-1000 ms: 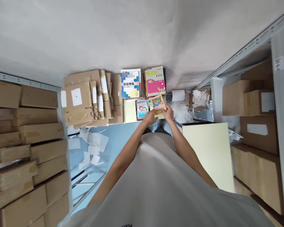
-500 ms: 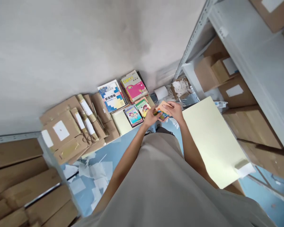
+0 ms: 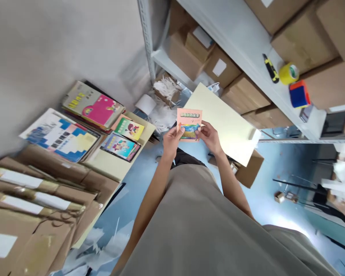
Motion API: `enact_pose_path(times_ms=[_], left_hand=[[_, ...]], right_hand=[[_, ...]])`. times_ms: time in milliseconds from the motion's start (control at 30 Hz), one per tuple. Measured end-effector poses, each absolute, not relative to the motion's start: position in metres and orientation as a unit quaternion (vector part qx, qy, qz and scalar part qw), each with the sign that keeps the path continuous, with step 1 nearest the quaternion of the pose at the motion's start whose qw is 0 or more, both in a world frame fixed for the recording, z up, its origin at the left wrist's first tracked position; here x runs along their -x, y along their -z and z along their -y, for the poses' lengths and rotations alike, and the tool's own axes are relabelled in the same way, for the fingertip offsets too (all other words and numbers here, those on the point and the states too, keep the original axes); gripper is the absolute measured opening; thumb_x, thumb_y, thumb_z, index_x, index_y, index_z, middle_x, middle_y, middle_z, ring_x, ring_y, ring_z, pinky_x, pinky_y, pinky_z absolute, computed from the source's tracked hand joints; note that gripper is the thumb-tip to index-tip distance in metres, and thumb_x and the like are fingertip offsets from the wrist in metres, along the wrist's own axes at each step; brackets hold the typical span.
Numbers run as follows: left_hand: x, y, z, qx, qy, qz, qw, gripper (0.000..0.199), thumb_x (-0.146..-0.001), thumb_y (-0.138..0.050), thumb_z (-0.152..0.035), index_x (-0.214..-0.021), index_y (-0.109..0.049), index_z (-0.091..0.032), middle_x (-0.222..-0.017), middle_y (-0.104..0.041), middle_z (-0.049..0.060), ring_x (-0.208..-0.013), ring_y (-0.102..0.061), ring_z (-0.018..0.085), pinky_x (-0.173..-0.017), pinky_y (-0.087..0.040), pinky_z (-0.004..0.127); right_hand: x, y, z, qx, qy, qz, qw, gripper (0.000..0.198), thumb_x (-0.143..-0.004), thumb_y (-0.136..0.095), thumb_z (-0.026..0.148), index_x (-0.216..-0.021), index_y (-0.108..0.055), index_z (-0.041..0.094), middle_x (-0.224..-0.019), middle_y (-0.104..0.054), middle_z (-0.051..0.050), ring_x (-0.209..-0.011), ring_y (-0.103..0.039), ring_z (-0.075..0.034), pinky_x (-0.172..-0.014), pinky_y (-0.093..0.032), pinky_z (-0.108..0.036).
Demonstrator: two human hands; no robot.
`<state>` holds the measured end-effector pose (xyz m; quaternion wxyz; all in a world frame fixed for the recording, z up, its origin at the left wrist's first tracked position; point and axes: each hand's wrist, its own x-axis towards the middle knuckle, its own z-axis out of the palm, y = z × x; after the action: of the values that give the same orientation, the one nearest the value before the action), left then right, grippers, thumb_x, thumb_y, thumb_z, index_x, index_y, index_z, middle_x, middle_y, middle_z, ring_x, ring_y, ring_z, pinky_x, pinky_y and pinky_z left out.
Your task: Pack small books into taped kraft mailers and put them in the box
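Note:
A small pink book [image 3: 190, 122] with a blue, green and yellow picture on its cover faces up in front of my body. My left hand [image 3: 171, 142] grips its lower left side, thumb on the cover. On its lower right side, my right hand [image 3: 209, 136] pinches it the same way. To the left, a table bears a green-and-yellow booklet [image 3: 130, 128], a blue-and-purple booklet [image 3: 120, 147], a stack topped by a grey-and-pink book [image 3: 93, 105] and a blue-and-white book [image 3: 63, 136].
A pale yellow tabletop [image 3: 221, 126] lies beyond my right hand. Shelving [image 3: 235, 30] on the right carries cardboard boxes, a box cutter [image 3: 270, 69] and yellow tape [image 3: 289, 73]. Flattened cardboard [image 3: 46, 237] lies at lower left. Paper scraps litter the blue floor.
My view has swung to the right, toward the pale tabletop and shelving. The pink book has come away from the booklets and now shows its cover upright, still between both hands.

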<state>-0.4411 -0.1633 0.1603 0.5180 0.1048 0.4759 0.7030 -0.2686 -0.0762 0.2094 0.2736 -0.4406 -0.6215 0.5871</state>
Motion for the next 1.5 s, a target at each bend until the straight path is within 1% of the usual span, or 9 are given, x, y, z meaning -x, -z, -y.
enact_pose_path(times_ms=[300, 500, 700, 800, 967, 1100, 1200, 1300, 1500], left_hand=[[0.410, -0.167, 0.172, -0.200, -0.661, -0.471, 0.549, 0.054, -0.086, -0.098, -0.055, -0.127, -0.089, -0.021, -0.129, -0.090, 0.013, -0.128, -0.083, 0.037, -0.116, -0.067, 0.054], [0.408, -0.177, 0.155, -0.255, -0.666, -0.505, 0.486, 0.055, -0.091, -0.094, -0.059, -0.129, -0.086, -0.020, -0.128, -0.090, 0.014, -0.123, -0.086, 0.036, -0.113, -0.069, 0.054], [0.370, -0.207, 0.115, -0.330, -0.653, -0.545, 0.410, 0.057, -0.097, -0.089, -0.066, -0.134, -0.086, -0.022, -0.142, -0.086, 0.013, -0.125, -0.085, 0.034, -0.112, -0.072, 0.052], [0.354, -0.216, 0.096, -0.373, -0.640, -0.549, 0.387, 0.057, -0.095, -0.092, -0.068, -0.132, -0.086, -0.025, -0.148, -0.084, 0.013, -0.131, -0.082, 0.032, -0.117, -0.068, 0.049], [0.343, -0.213, 0.065, -0.317, -0.643, -0.592, 0.369, 0.061, -0.095, -0.085, -0.083, -0.090, -0.079, -0.023, -0.087, -0.081, 0.005, -0.081, -0.076, 0.019, -0.079, -0.064, 0.032], [0.332, -0.206, 0.038, -0.262, -0.662, -0.612, 0.345, 0.062, -0.094, -0.084, -0.084, -0.087, -0.078, -0.023, -0.062, -0.059, -0.004, -0.056, -0.052, 0.013, -0.061, -0.048, 0.029], [0.319, -0.205, 0.023, -0.236, -0.679, -0.600, 0.352, 0.062, -0.094, -0.085, -0.079, -0.124, -0.086, -0.025, -0.098, -0.084, 0.005, -0.073, -0.068, 0.015, -0.071, -0.056, 0.030], [0.304, -0.207, 0.015, -0.203, -0.671, -0.596, 0.391, 0.073, -0.093, -0.087, -0.079, -0.142, -0.082, -0.026, -0.144, -0.084, 0.015, -0.109, -0.082, 0.026, -0.091, -0.065, 0.038], [0.283, -0.214, 0.015, -0.199, -0.639, -0.575, 0.470, 0.070, -0.086, -0.097, -0.076, -0.125, -0.088, -0.019, -0.124, -0.090, 0.016, -0.116, -0.086, 0.034, -0.110, -0.068, 0.052]], right_hand=[[0.224, -0.215, 0.107, 0.501, -0.532, 0.598, 0.331, 0.076, -0.091, -0.089, 0.081, -0.143, -0.075, 0.028, -0.103, -0.084, -0.006, -0.081, -0.077, -0.023, -0.073, -0.070, -0.041], [0.241, -0.231, 0.099, 0.537, -0.329, 0.697, 0.343, 0.044, -0.109, -0.072, 0.063, -0.131, -0.082, 0.026, -0.137, -0.082, -0.017, -0.120, -0.080, -0.031, -0.095, -0.072, -0.048], [0.255, -0.244, 0.066, 0.496, -0.424, 0.674, 0.347, 0.052, -0.104, -0.076, 0.071, -0.131, -0.081, 0.027, -0.133, -0.086, -0.013, -0.116, -0.085, -0.031, -0.092, -0.072, -0.042], [0.244, -0.240, 0.033, 0.487, -0.460, 0.639, 0.378, 0.052, -0.105, -0.069, 0.075, -0.108, -0.080, 0.024, -0.104, -0.086, -0.008, -0.093, -0.080, -0.025, -0.080, -0.067, -0.035], [0.203, -0.225, -0.024, 0.477, -0.524, 0.579, 0.402, 0.060, -0.097, -0.075, 0.082, -0.079, -0.067, 0.025, -0.065, -0.056, 0.004, -0.064, -0.051, -0.016, -0.058, -0.046, -0.029], [0.171, -0.221, -0.046, 0.465, -0.598, 0.520, 0.395, 0.059, -0.092, -0.081, 0.085, -0.096, -0.079, 0.026, -0.079, -0.072, 0.000, -0.075, -0.065, -0.021, -0.068, -0.059, -0.034], [0.153, -0.221, -0.056, 0.444, -0.632, 0.501, 0.391, 0.059, -0.094, -0.080, 0.084, -0.106, -0.081, 0.027, -0.104, -0.085, -0.007, -0.093, -0.077, -0.026, -0.083, -0.067, -0.040], [0.142, -0.222, -0.065, 0.424, -0.659, 0.481, 0.393, 0.057, -0.095, -0.081, 0.080, -0.114, -0.082, 0.026, -0.118, -0.088, -0.010, -0.104, -0.082, -0.030, -0.090, -0.070, -0.045], [0.135, -0.214, -0.077, 0.406, -0.694, 0.447, 0.392, 0.059, -0.091, -0.087, 0.078, -0.116, -0.084, 0.025, -0.121, -0.090, -0.011, -0.107, -0.084, -0.032, -0.092, -0.073, -0.047]])
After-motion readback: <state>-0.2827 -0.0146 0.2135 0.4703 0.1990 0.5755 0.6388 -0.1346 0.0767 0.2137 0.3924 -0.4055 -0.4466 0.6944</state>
